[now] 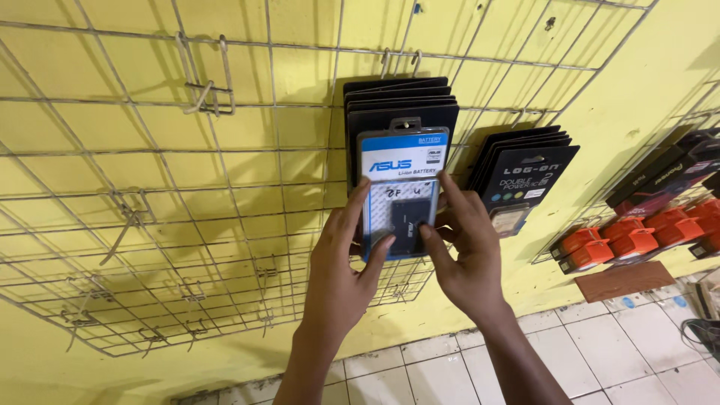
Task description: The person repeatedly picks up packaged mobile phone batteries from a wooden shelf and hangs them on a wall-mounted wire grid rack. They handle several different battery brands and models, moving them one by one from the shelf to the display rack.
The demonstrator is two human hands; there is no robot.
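Note:
A blue and white blister pack holding a flat black battery hangs at the front of a stack of black card packs on a hook of the wire grid. My left hand grips its left edge, thumb on the lower front. My right hand holds the right edge, with the index finger up along the side and the thumb on the front. Both hands pinch the same pack.
The wire grid covers a yellow wall, with bare hooks on its left part. Another stack of black packs hangs to the right. Orange boxed items and dark packs hang on a second grid. White floor tiles lie below.

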